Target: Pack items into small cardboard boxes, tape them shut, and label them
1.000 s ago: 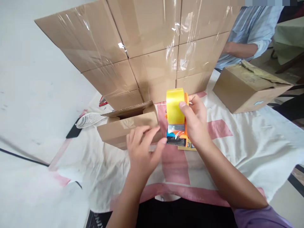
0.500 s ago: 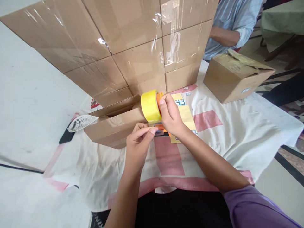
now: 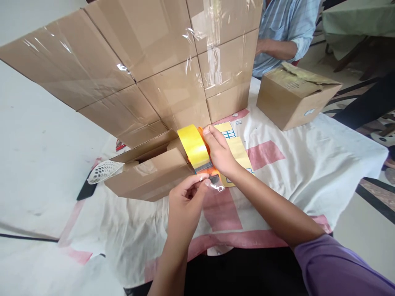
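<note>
My right hand [image 3: 219, 151] grips an orange tape dispenser [image 3: 210, 169] loaded with a yellow tape roll [image 3: 193, 146], held just right of a small open cardboard box [image 3: 151, 172] lying on the cloth. My left hand [image 3: 184, 197] pinches the clear loose tape end [image 3: 216, 187] at the dispenser's lower edge, thumb and forefinger closed on it. A yellow printed sheet [image 3: 239, 150] lies under my right wrist.
A wall of stacked taped cartons [image 3: 148, 65] stands right behind the small box. Another carton [image 3: 293, 96] sits at the right rear on the white-and-pink cloth [image 3: 308, 164], with a person in a light blue shirt [image 3: 286, 28] behind it. White mesh object [image 3: 103, 172] lies at left.
My left hand left the small box's side and took hold of the tape end at the dispenser. The dispenser moved left toward the box and tilted.
</note>
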`<action>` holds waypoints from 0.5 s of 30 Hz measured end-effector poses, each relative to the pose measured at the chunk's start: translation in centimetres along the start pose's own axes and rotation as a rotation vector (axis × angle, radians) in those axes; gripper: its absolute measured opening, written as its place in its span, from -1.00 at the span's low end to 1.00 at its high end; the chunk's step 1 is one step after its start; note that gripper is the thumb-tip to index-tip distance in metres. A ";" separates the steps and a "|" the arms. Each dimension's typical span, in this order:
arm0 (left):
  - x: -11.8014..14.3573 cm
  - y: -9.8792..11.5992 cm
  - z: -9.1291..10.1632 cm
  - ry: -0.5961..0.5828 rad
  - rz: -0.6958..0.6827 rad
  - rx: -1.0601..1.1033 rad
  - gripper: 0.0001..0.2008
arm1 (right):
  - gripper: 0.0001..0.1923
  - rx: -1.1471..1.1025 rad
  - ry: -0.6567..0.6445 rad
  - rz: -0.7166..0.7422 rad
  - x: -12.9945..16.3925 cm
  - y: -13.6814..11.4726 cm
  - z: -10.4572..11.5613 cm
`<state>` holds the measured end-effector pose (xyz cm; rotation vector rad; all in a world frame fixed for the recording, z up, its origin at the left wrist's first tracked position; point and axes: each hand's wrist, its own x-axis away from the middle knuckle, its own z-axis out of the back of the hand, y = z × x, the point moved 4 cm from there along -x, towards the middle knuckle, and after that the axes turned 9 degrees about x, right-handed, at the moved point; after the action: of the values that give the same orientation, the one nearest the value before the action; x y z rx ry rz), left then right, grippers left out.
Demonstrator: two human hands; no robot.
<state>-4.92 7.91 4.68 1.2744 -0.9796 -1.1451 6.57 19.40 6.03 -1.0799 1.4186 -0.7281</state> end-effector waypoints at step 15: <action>1.7 0.8 -2.5 -0.098 -0.037 -0.196 -0.82 | -0.51 -0.011 0.223 -0.074 -0.8 0.7 2.1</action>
<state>-2.06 6.72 5.15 1.0919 -0.8938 -1.3095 8.46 20.74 5.40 -1.0904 1.5784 -0.9180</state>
